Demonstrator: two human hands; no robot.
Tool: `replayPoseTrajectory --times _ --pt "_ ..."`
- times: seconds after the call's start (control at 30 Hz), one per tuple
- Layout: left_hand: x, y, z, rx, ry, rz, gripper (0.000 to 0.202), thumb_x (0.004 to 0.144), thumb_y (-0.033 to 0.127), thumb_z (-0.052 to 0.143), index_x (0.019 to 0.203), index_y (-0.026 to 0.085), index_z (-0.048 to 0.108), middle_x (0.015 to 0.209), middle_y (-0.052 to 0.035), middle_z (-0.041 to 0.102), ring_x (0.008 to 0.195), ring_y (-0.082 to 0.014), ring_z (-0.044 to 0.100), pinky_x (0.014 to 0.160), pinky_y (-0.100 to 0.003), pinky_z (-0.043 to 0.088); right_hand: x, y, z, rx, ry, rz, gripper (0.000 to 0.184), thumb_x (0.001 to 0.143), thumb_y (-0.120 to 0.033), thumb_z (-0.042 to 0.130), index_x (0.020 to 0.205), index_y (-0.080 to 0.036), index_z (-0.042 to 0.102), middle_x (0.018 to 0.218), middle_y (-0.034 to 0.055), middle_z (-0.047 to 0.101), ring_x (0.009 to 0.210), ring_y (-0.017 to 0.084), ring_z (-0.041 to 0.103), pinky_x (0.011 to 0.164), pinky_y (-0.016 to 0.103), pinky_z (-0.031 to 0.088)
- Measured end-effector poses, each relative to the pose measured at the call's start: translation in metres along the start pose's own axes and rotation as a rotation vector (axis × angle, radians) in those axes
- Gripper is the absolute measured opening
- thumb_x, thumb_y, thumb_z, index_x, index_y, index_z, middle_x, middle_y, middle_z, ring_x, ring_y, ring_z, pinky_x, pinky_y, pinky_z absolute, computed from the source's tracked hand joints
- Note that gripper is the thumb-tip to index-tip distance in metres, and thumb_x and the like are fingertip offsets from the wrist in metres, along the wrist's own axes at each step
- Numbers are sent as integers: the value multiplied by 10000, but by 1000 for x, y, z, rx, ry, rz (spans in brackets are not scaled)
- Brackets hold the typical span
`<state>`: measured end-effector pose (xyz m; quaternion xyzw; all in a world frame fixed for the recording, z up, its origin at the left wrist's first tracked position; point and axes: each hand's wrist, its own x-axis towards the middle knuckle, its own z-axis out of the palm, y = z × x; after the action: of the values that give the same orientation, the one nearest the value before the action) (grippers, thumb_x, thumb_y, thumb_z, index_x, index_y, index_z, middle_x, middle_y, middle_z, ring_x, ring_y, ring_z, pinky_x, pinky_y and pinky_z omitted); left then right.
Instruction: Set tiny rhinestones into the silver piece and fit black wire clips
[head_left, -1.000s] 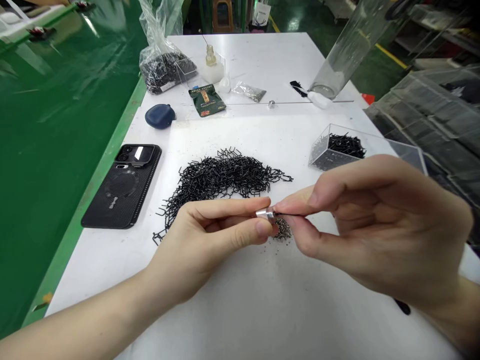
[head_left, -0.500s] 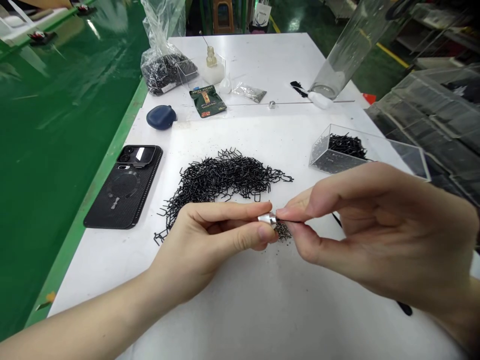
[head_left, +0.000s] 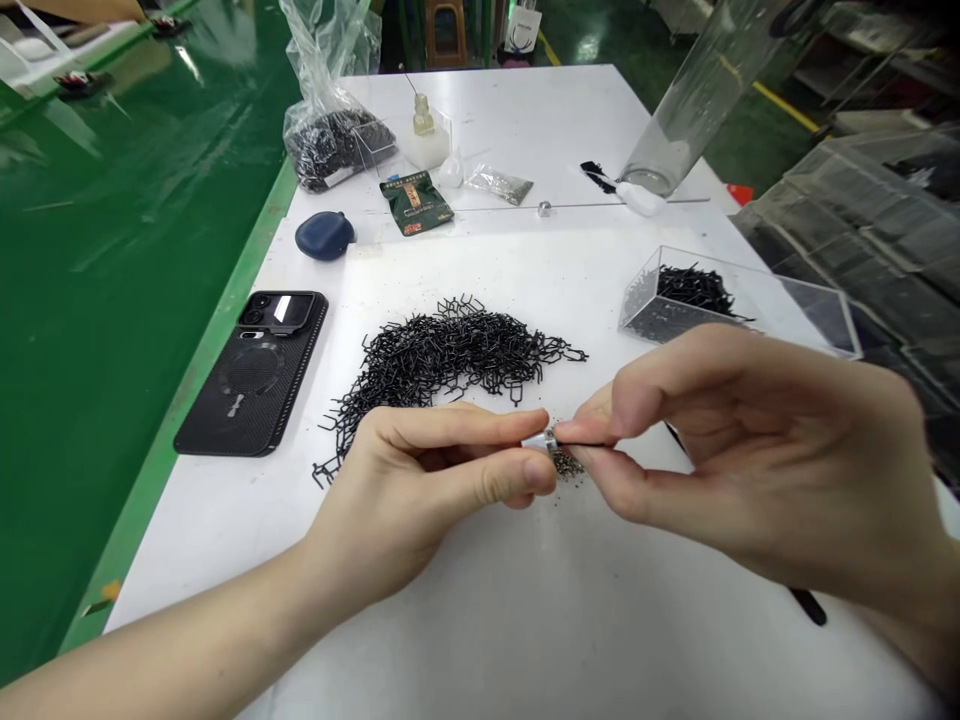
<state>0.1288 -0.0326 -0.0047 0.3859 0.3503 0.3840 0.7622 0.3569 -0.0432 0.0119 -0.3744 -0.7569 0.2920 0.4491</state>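
Note:
My left hand [head_left: 420,480] pinches a small silver metal cylinder [head_left: 538,441] between thumb and forefinger, low over the white table [head_left: 465,620]. My right hand [head_left: 750,460] meets it from the right, with thumb and forefinger pressed together on a thin black part at the cylinder's end; that part is mostly hidden. Just beneath the fingertips lies a small heap of tiny dark specks [head_left: 568,463]. Behind the hands spreads a large pile of black bent wire clips [head_left: 450,360].
A black phone [head_left: 255,372] lies at the left by the green edge. A clear box of black clips [head_left: 679,298] stands at the right. Further back are a bag of clips [head_left: 330,140], a blue case [head_left: 324,236], a green packet [head_left: 414,200], a small bottle [head_left: 423,128] and a clear tube [head_left: 697,100].
Both hands have stayed together on the cylinder, shifting slightly right and down. The view has drifted a little.

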Motion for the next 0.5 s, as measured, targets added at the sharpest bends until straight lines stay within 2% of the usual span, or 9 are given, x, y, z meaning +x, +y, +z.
replayPoseTrajectory --times 0.37,0.5 --pt "-4 -1 -2 2 -26 39 267 841 89 945 989 309 921 878 14 839 754 -49 771 765 -93 667 -1 2 1 -22 -4 -4 310 892 18 789 1001 -241 658 965 -51 786 890 124 811 853 249 699" --pt "-4 0 -3 28 -22 47 261 861 88 929 989 316 922 864 13 832 755 -46 763 772 -94 662 -1 2 1 3 7 -40 295 879 6 810 984 -230 667 933 -50 775 865 122 808 817 230 696"
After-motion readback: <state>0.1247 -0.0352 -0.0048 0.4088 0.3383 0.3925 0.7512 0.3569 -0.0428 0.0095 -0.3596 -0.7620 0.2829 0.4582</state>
